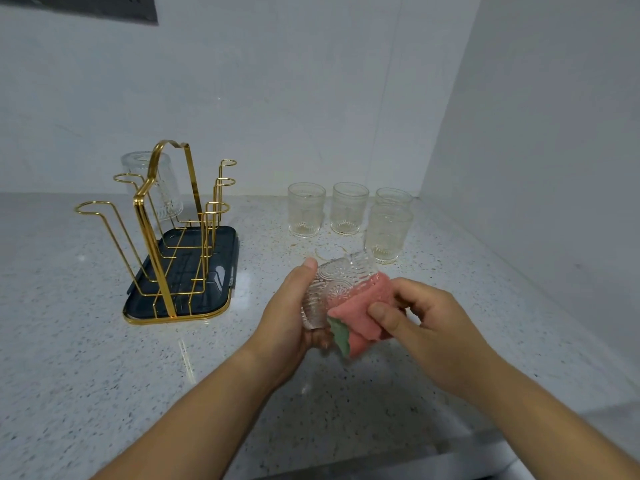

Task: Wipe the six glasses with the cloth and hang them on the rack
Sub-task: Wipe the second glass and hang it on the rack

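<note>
Head view: six glasses in all. One hung glass (152,183) sits mouth-down on a far left loop of the single gold wire rack (162,237), which stands on a dark tray (221,237) on the counter (104,358). Five other loops show.

Four more stand upright to the right, near the back wall. A left glass (306,209), a middle glass (349,207) and a right glass (393,197) form a row. A front glass (388,233) overlaps the right one.

The sixth glass (332,289) is held tilted above the counter. One cloth (363,313), pink with a green edge, covers its right side.

The left hand (294,306) grips this glass, thumb on top and fingers curled beneath. The right hand (422,320) pinches the cloth against it, thumb outside.
</note>
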Available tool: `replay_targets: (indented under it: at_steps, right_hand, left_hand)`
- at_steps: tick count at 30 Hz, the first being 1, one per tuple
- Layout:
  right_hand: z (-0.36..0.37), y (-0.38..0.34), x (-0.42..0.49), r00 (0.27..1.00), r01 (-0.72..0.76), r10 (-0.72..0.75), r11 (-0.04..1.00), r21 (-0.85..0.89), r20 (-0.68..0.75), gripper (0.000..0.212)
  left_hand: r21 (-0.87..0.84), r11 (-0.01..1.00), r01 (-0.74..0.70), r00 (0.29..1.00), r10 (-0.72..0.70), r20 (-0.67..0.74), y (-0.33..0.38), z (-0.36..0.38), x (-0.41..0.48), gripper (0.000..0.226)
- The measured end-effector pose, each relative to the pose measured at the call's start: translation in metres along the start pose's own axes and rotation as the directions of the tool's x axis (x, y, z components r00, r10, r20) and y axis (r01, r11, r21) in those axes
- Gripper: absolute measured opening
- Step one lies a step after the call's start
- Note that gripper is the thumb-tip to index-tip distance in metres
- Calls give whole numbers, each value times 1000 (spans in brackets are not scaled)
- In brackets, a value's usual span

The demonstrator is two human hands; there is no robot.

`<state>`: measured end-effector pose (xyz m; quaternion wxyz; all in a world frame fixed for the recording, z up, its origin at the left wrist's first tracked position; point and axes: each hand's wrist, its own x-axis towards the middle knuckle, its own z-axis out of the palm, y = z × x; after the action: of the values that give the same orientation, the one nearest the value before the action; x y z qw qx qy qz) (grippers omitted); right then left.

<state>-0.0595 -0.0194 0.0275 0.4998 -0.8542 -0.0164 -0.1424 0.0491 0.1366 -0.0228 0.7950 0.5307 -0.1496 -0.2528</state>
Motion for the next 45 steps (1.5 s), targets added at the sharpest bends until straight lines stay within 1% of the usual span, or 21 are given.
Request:
replay_targets:
  at_steps: [5, 6, 10, 12, 14, 18, 22, 24, 26, 28, 30, 31, 33, 34, 35, 37, 39, 40, 42, 43, 45]
  right_hand:
    - [16, 4, -3, 999, 45, -45, 999, 20, 5, 24]
    - [17, 2, -2, 999, 47, -46, 998, 37, -13, 27]
    - [19, -12, 13, 992, -71, 91, 974, 215, -87, 39]
    - [17, -16, 21, 979, -152, 186, 937, 314, -80, 42]
    - [17, -17, 26, 975, -181, 215, 908, 378, -48, 42]
    - [18, -10, 21, 988, -138, 156, 908, 395, -14, 41]
    - [18, 1, 10, 995, -92, 96, 953, 289, -3, 29]
    - [17, 5, 7, 998, -55, 55, 979, 195, 6, 24]
    - [16, 7, 4, 999, -48, 44, 978, 203, 23, 25]
    - [13, 4, 4, 998, -64, 64, 959, 275, 10, 31]
    - [10, 2, 9, 992, -109, 122, 932, 347, -18, 42]
    - [8, 3, 12, 984, -155, 176, 903, 400, -16, 43]
    - [4, 1, 18, 955, -267, 297, 814, 516, 26, 42]
    - [2, 1, 20, 947, -289, 316, 784, 549, 47, 41]
    - [0, 0, 21, 953, -277, 298, 780, 561, 57, 42]
    - [-1, -1, 19, 980, -187, 196, 838, 513, 37, 40]
    - [3, -1, 13, 998, -54, 62, 941, 335, -16, 31]
    - [5, 0, 10, 1000, 9, -2, 973, 232, -28, 27]
    - [10, 6, 5, 996, 88, -87, 992, 96, -17, 24]
    - [12, 8, 3, 994, 105, -104, 992, 69, -15, 24]
    - [12, 5, 2, 994, 110, -107, 988, 110, -30, 24]
  left_hand:
    - [65, 998, -26, 1000, 25, 13, -3, 2, -2, 91]
    - [71, 996, -54, 998, 53, 14, -1, 4, -4, 86]
    - [224, 934, -277, 959, 281, 14, 0, 9, -13, 23]
    - [408, 819, -402, 907, 418, 54, -2, 5, -13, 14]
    - [451, 775, -442, 881, 470, 55, -4, 0, -12, 15]
    - [237, 929, -285, 955, 296, -12, -3, 3, -12, 18]
    - [60, 998, -4, 999, 7, -48, 2, 6, -6, 59]
    - [23, 996, 85, 996, -85, -17, 5, 6, -7, 64]
    - [19, 995, 96, 995, -96, 11, 6, 9, -9, 63]
    - [69, 998, -6, 1000, 6, 8, 3, 9, -11, 54]
    - [284, 938, -197, 980, 187, 63, -1, 5, -13, 30]
    - [455, 839, -297, 955, 271, 123, -3, 1, -14, 23]
    - [647, 627, -434, 898, 359, 255, -6, -6, -15, 33]
    - [647, 606, -462, 883, 381, 274, -9, -8, -14, 38]
    - [598, 658, -457, 887, 381, 259, -9, -6, -16, 39]
    - [393, 867, -305, 952, 269, 145, -6, 2, -16, 39]
    - [162, 984, -74, 993, 57, 106, 1, 8, -15, 71]
    - [110, 994, 20, 991, -34, 129, 5, 9, -15, 84]
    - [65, 991, 118, 980, -126, 151, 9, 8, -15, 74]
    - [58, 992, 115, 984, -122, 133, 11, 9, -16, 68]
    - [90, 996, -17, 997, 10, 80, 12, 10, -18, 52]
